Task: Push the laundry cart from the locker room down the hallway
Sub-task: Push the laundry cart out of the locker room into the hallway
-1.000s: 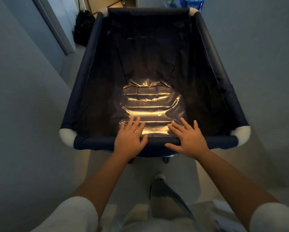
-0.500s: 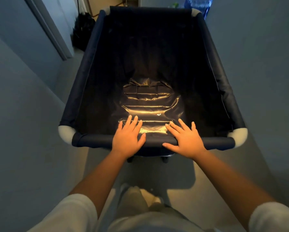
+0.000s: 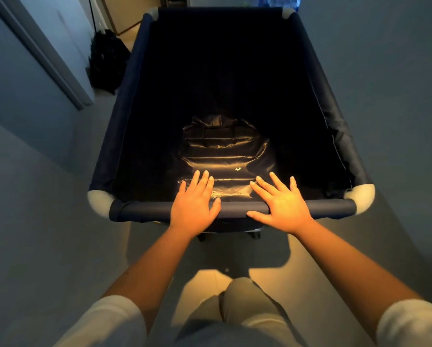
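The laundry cart (image 3: pixel 335 126) is seen standing in a narrow hallway, directly ahead of the person and hemmed between the left wall (image 3: pixel 22 171) and the right wall (image 3: pixel 397 96). It is built of dark cloth stretched over a padded frame with pale corner caps (image 3: pixel 97 199), and only a crinkled shiny liner (image 3: pixel 222 151) can be made out at the bottom. It is therefore judged to be light and easily rolled, though its soft sides would give way if pressed. The stiff near rail (image 3: pixel 144 211) is judged the proper place for pushing.

That rail is pressed by both hands, neither of which is curled around it. The left hand (image 3: pixel 193 206) is laid flat with straight fingers reaching over the rim, and the right hand (image 3: pixel 281 206) is spread likewise just beside it. With both hands set near the middle, steering is judged to be loose, so a drift towards either wall should be expected.

Ahead on the left, a black bag (image 3: pixel 107 61) is seen on the floor (image 3: pixel 159 246) beside a door frame (image 3: pixel 47 53).
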`<state>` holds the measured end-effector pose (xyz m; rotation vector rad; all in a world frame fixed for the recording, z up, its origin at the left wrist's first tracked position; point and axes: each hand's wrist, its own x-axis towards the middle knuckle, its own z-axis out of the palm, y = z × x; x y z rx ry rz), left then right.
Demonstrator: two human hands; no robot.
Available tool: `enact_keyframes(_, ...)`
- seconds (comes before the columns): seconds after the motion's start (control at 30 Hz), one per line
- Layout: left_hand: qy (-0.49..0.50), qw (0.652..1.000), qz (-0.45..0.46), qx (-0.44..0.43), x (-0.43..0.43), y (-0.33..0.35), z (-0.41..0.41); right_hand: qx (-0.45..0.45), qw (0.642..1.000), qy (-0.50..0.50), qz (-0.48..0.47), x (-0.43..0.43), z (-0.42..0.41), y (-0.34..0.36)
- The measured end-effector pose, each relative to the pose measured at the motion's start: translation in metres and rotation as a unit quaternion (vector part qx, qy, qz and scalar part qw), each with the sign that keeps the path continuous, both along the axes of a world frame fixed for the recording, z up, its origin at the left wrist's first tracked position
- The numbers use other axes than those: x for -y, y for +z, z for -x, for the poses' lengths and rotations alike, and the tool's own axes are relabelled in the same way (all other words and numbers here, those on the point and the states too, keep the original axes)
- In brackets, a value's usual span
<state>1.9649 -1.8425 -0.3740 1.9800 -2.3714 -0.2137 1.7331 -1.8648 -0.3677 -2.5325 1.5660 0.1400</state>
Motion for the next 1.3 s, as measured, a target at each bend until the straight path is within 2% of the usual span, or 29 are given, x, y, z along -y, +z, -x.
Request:
enact_keyframes(0.93, -0.068, 0.997, -0.004, 0.018, 0.219, 0.003, -0.147, -0.012, 0.996, -0.087, -0.014, 0.180, -0.149, -0.006)
enact_keyframes(1.1, -0.098, 0.994, 0.028, -0.036, 0.247, 0.004, -0.170, -0.004, 0.993, -0.116, -0.009, 0.199, -0.175, -0.001)
enact_keyframes(1.3, -0.133, 0.990, 0.004, -0.051, 0.280, 0.001, -0.204, -0.044, 0.986, -0.158, -0.026, 0.220, -0.212, 0.004)
